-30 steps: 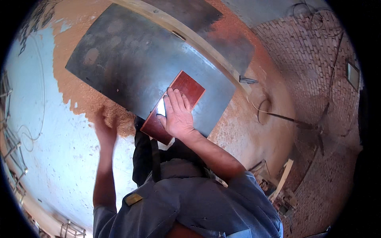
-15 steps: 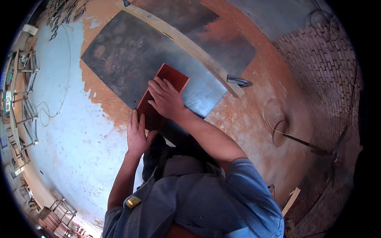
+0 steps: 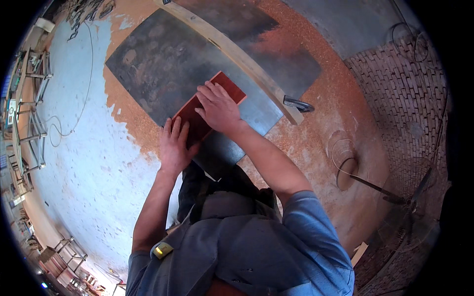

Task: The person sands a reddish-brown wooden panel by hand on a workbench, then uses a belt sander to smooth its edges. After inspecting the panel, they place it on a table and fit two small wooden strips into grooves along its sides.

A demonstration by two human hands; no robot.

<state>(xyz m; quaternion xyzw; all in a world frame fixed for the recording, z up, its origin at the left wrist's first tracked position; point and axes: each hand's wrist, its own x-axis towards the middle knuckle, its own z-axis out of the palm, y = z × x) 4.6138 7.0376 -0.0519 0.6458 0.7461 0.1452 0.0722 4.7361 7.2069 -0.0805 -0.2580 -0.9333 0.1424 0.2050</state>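
Both hands bear on a reddish-brown board [image 3: 191, 116] at the centre of the frame: the left hand [image 3: 175, 148] lies with fingers spread over its lower-left end, its grip impossible to tell, while the right hand [image 3: 218, 109] rests unclenched across its upper half. Metal stands [image 3: 37, 111] line the left edge. Beneath the board, a dark sheet [image 3: 160, 69] spreads toward upper centre, crossed by a wooden strip [image 3: 238, 55]. A fan [image 3: 411, 201] occupies the lower right.
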